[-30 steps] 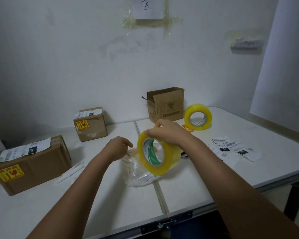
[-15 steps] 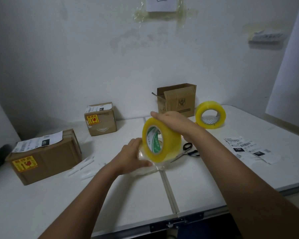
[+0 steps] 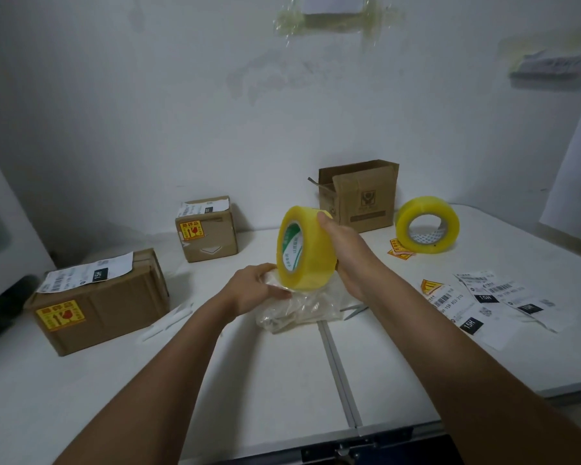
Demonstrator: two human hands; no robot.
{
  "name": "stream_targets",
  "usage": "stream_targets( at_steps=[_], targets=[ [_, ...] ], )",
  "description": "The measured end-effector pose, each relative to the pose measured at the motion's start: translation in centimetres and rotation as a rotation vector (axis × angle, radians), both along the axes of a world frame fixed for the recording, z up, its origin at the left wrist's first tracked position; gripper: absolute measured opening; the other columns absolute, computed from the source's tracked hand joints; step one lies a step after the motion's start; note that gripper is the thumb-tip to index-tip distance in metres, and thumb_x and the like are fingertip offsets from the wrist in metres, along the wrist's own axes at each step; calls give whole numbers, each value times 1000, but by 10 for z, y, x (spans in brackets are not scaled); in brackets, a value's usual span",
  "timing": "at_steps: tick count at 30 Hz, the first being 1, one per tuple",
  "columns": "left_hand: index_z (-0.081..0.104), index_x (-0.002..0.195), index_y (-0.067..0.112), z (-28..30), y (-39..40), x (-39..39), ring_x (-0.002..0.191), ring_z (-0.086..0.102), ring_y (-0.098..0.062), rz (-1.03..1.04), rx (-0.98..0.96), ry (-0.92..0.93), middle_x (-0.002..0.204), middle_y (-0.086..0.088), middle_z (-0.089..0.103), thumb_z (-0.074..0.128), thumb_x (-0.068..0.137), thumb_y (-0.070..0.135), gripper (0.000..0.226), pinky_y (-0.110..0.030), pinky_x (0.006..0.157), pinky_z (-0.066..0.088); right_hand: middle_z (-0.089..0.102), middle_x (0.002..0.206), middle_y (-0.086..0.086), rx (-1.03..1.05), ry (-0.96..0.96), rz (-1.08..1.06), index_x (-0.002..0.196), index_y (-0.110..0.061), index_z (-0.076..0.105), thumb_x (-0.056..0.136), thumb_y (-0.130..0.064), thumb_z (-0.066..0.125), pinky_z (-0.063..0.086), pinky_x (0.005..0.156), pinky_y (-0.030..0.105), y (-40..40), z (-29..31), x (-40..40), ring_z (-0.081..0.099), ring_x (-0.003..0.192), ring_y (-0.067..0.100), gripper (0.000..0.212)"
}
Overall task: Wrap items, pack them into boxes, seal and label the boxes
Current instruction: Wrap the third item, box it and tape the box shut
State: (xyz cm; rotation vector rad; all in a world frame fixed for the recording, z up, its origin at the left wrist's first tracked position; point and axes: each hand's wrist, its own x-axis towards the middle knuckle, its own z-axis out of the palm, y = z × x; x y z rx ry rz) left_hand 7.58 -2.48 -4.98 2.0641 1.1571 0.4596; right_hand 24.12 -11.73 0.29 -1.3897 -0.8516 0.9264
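Observation:
My right hand [image 3: 348, 253] grips a yellow tape roll [image 3: 304, 248] upright above the table's middle, fingers over its top edge. Under the roll lies an item wrapped in clear plastic [image 3: 299, 308]. My left hand [image 3: 254, 290] holds the left side of that bundle, its fingers curled on the plastic just below the roll. An open cardboard box [image 3: 359, 196] stands at the back against the wall. Shipping labels [image 3: 490, 302] lie spread on the right half of the table.
Two sealed, labelled boxes stand on the left: a large one [image 3: 98, 302] and a small one [image 3: 207, 229]. A second yellow tape roll [image 3: 426, 224] stands at the back right, red-yellow stickers [image 3: 399, 250] beside it. Scissors [image 3: 354, 310] peek out under my right wrist. White backing strips [image 3: 166, 322] lie near the large box.
My right hand has lifted the tape roll higher above the bundle. My left hand has moved from beside the plastic onto it and now holds it.

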Motion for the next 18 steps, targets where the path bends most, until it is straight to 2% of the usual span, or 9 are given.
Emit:
stream_targets(
  at_steps=[2, 4, 7, 9, 11, 12, 15, 16, 18],
  targets=[
    [66, 120, 25, 2, 1, -1, 98, 67, -19, 20, -30, -42, 111, -2, 70, 75, 62, 48, 62, -39, 86, 59, 66, 114, 6, 10, 65, 1, 121, -21, 59, 93, -56, 51, 50, 97, 45, -9, 1, 4, 63, 104, 25, 45],
    [68, 111, 23, 3, 4, -2, 94, 68, -22, 44, -43, -69, 105, -5, 71, 68, 62, 51, 57, -43, 81, 60, 67, 113, 6, -26, 10, 21, 123, -21, 61, 90, -58, 52, 51, 96, 46, -19, 0, 5, 64, 103, 26, 50],
    [68, 101, 24, 3, 9, -2, 95, 67, -23, 65, -52, -48, 101, -4, 70, 63, 62, 53, 49, -43, 85, 58, 67, 110, 7, -70, -87, 39, 116, -20, 63, 92, -57, 48, 50, 97, 47, -28, -4, 1, 64, 101, 26, 47],
    [68, 99, 25, 2, 13, -2, 97, 66, -22, 85, -49, -38, 102, -2, 70, 62, 63, 56, 48, -39, 87, 55, 67, 101, 6, -87, -149, 21, 102, -22, 64, 93, -55, 47, 53, 89, 41, -31, -7, -1, 63, 94, 24, 38],
    [69, 104, 24, -2, 19, -2, 99, 65, -22, 119, -63, -64, 106, -3, 70, 62, 66, 58, 52, -37, 87, 53, 66, 92, 5, -133, -237, 7, 90, -22, 62, 93, -55, 48, 50, 74, 33, -33, -12, -2, 61, 84, 20, 36],
    [68, 109, 23, -2, 20, -3, 100, 64, -22, 126, -72, -68, 109, -4, 69, 63, 69, 58, 53, -35, 87, 52, 66, 90, 5, -158, -271, 4, 89, -20, 63, 92, -56, 47, 49, 72, 33, -34, -18, -1, 61, 82, 20, 39],
    [55, 127, 22, -4, 20, -1, 105, 61, -23, 81, -45, -15, 123, -7, 61, 62, 81, 55, 57, -33, 86, 48, 67, 93, 5, -196, -293, -15, 92, -20, 65, 93, -58, 45, 51, 79, 36, -31, -35, 0, 63, 88, 22, 43],
    [48, 131, 23, -6, 17, -1, 106, 59, -23, 50, 9, -20, 129, -8, 55, 62, 88, 48, 52, -31, 83, 46, 67, 94, 5, -196, -302, -20, 94, -19, 65, 92, -58, 46, 52, 81, 37, -29, -38, -1, 63, 89, 22, 44],
    [43, 129, 23, -7, 10, 1, 109, 54, -20, -42, 247, -17, 138, -5, 42, 59, 95, 32, 38, -25, 81, 41, 68, 94, 5, -193, -307, -25, 97, -18, 66, 92, -57, 47, 52, 80, 37, -27, -42, -2, 63, 88, 22, 44]
  ],
)
